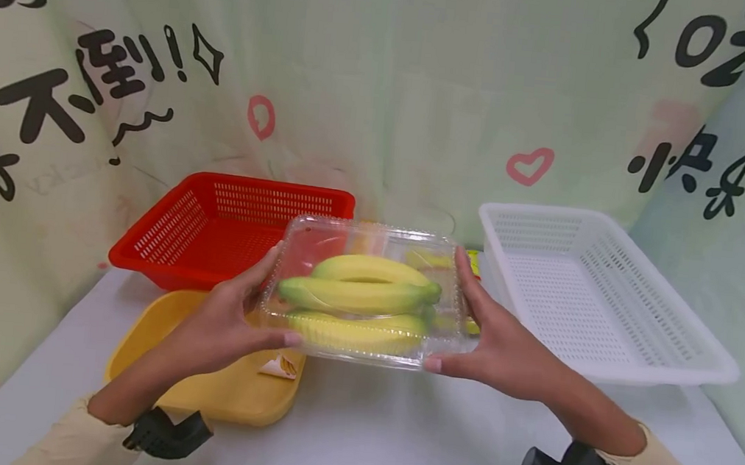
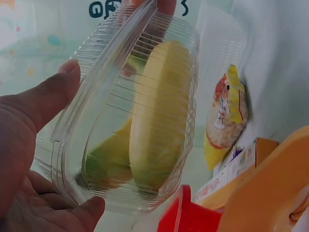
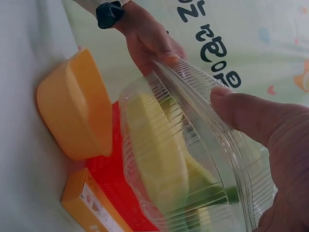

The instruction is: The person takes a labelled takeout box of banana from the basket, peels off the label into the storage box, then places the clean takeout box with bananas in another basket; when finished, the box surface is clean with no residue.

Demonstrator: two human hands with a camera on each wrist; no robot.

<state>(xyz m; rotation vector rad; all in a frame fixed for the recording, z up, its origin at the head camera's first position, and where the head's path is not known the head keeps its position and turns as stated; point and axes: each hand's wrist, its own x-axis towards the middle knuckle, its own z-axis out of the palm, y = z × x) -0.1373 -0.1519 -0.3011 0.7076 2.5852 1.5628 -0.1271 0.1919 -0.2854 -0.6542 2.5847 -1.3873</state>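
Observation:
Both hands hold up a clear plastic clamshell box [image 1: 362, 356] in front of the body, above the white table. Its lid is closed over several yellow bananas [image 1: 353, 297] with greenish ends. On the left end, my left hand [image 1: 232, 320] grips the box, thumb along the near edge. The opposite end is gripped by my right hand [image 1: 505, 344], its thumb at the near corner. In the left wrist view the box [image 2: 111, 111] is tilted, with fingers wrapped around its rim. The right wrist view shows the right thumb [image 3: 236, 106] pressing the lid's edge.
A red basket [image 1: 178, 245] stands back left, with a yellow basin [image 1: 225, 397] nearer me holding a small packet [image 1: 279, 366]. At right is a white basket [image 1: 666, 373]. A snack bag [image 2: 226, 116] and an orange-and-white box [image 3: 96, 203] sit behind the clamshell.

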